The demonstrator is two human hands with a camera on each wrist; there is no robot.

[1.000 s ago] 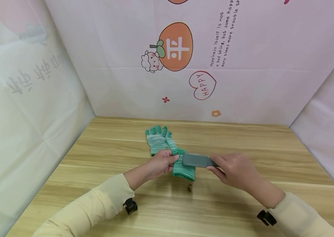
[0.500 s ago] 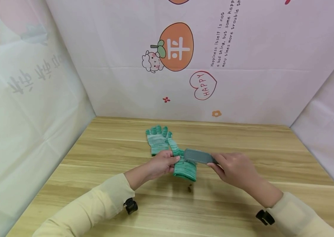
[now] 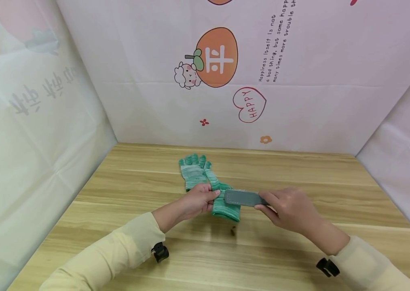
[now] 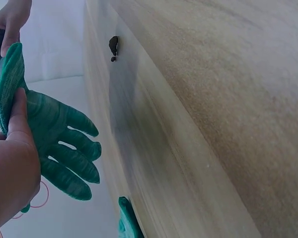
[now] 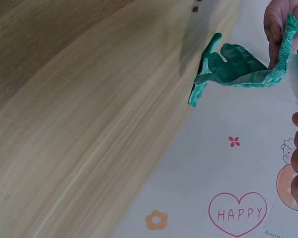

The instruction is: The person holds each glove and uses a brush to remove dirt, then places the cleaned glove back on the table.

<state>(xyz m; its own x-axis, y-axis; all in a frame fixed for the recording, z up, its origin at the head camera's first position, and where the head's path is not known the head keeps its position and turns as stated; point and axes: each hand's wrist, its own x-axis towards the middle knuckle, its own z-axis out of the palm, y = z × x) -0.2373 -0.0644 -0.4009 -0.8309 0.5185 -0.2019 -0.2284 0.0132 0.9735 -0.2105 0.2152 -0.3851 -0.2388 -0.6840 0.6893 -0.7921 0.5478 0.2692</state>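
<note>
My left hand [image 3: 197, 202] pinches a green knitted glove [image 3: 225, 211] with the thumb on top, holding it raised above the table. Its cuff points toward me, and in the left wrist view the empty glove fingers [image 4: 72, 158] hang down. A grey flat-backed brush [image 3: 243, 198] lies across the upper side of that glove. My right hand [image 3: 290, 208] grips the brush by its right end. Pale bristles [image 5: 295, 74] show beneath the brush in the right wrist view. A second matching glove [image 3: 193, 174] lies flat on the table behind my left hand.
Small dark brown bits [image 3: 233, 230] lie on the wooden table [image 3: 146, 169] below the cuff. White printed cloth [image 3: 318, 101] stands as a wall behind the table, with more cloth on both sides. Black bands [image 3: 160, 252] sit at both sleeves.
Over the held glove, the brush first moves away from me and then back toward the cuff with my right hand. My left hand stays nearly still. The second glove has not moved.
</note>
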